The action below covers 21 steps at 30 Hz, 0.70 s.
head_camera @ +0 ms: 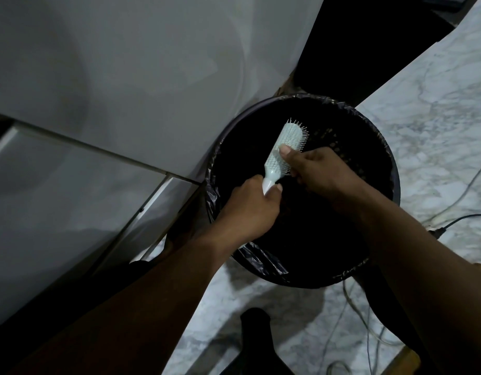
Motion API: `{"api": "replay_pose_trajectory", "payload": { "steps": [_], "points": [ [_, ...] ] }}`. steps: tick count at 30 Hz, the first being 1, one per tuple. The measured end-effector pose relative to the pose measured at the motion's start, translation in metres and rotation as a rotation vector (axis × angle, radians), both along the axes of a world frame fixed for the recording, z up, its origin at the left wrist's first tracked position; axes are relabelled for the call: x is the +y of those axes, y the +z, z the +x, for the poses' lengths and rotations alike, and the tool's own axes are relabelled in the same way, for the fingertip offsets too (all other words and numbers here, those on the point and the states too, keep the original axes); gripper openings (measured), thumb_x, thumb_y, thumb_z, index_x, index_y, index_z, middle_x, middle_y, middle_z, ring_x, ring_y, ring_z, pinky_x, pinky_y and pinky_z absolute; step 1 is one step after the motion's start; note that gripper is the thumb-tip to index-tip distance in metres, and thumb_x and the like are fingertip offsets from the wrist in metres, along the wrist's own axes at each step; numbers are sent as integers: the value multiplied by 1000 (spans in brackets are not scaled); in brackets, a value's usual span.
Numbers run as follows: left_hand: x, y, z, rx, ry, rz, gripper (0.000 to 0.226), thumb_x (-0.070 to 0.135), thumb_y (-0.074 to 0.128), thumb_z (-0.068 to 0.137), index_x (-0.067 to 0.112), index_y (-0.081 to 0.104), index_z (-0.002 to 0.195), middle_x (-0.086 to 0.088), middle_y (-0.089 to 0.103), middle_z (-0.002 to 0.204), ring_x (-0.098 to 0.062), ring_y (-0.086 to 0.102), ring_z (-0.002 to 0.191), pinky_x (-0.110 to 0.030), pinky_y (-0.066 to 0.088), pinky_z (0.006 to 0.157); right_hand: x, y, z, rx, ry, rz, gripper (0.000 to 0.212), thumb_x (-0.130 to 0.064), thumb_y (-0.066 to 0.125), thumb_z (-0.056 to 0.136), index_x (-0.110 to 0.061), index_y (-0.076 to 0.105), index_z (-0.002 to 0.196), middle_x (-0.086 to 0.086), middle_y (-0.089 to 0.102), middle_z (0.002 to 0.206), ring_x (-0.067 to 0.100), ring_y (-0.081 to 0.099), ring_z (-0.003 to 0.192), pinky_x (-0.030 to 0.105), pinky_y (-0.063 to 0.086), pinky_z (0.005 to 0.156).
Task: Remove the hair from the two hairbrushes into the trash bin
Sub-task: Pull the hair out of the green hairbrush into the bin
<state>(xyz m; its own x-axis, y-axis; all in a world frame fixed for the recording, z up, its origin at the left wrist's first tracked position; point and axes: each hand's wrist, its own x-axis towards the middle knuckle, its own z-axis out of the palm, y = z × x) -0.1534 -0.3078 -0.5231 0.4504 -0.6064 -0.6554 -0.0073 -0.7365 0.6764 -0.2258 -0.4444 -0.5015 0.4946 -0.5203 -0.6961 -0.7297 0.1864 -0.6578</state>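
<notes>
The left hand [250,209] is closed around the handle of the brush [284,148], holding it over the bin [393,190]; the right hand [319,169] pinches the bristle head, thumb on top; the bin stands on marble floor [437,109].

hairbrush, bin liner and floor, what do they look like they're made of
Hairbrush: likely pale moulded plastic, smooth with a slight sheen, thin stiff bristles.
Bin liner: thin black plastic film, crinkled and glossy where it folds over the trash bin rim.
Floor: marble or a marble-look tile, white with grey veins; which one can't be told.
</notes>
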Motion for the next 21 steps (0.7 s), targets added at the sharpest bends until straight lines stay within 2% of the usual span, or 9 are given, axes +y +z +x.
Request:
{"api": "replay_pose_trajectory", "payload": {
  "steps": [2, 4, 8, 12, 14, 16, 19, 21],
  "points": [
    [-1, 0, 1, 22, 22, -23, 25, 45, 50, 96, 21, 56, 91, -2, 60, 74, -22, 57, 56, -37, 49, 56, -2, -1, 0, -62, -14, 19, 51, -40, 59, 98, -14, 53, 55, -4, 46, 41, 6, 36, 34, 17, 31, 39],
    [-2, 0, 1, 58, 46, -34, 25, 44, 51, 95, 21, 55, 88, 0, 57, 70, -21, 53, 53, -36, 46, 56, -2, -3, 0, -96, -13, 35, 49, -35, 57, 100, -13, 52, 57, 2, 43, 48, 10, 33, 38, 21, 28, 41],
    [-5, 2, 4, 124, 108, -41, 28, 40, 52, 98, 14, 59, 94, -1, 52, 63, -17, 48, 42, -32, 41, 50, -6, -6, -3, -161, -33, 180, 43, -29, 53, 103, -11, 56, 64, 1, 48, 53, 10, 40, 45, 21, 36, 48],
    [-6, 8, 8, 204, 191, -49, 23, 34, 51, 103, 16, 56, 90, 0, 49, 61, -9, 43, 33, -22, 34, 38, -6, -5, -3, -253, -196, 428, 35, -20, 46, 105, -8, 60, 75, 4, 52, 63, 13, 48, 54, 22, 42, 54],
    [-5, 8, 10, 217, 232, -39, 22, 33, 50, 104, 16, 54, 89, -1, 48, 63, -6, 41, 32, -21, 34, 36, -7, -4, 0, -247, -287, 446, 35, -21, 47, 105, -9, 60, 75, 5, 49, 62, 16, 47, 51, 26, 39, 54],
    [-2, 6, 10, 156, 215, -12, 22, 34, 51, 103, 15, 52, 93, -2, 51, 68, -8, 44, 36, -22, 37, 39, -9, -5, -1, -183, -303, 319, 38, -27, 53, 102, -11, 59, 68, 7, 45, 55, 18, 43, 45, 28, 37, 49],
    [1, 5, 7, 61, 149, 40, 27, 37, 52, 102, 11, 49, 108, -4, 56, 78, -13, 51, 45, -22, 39, 39, -7, -12, -8, -5, -136, -31, 44, -37, 64, 95, -13, 57, 59, 6, 49, 42, 14, 42, 32, 21, 36, 41],
    [3, 8, 7, 5, 101, 61, 30, 38, 51, 102, 10, 48, 112, -5, 60, 82, -14, 55, 44, -17, 37, 34, -5, -21, -11, 76, -15, -194, 36, -37, 66, 93, -17, 57, 64, 7, 62, 54, 12, 53, 41, 24, 45, 51]
  ]
}}
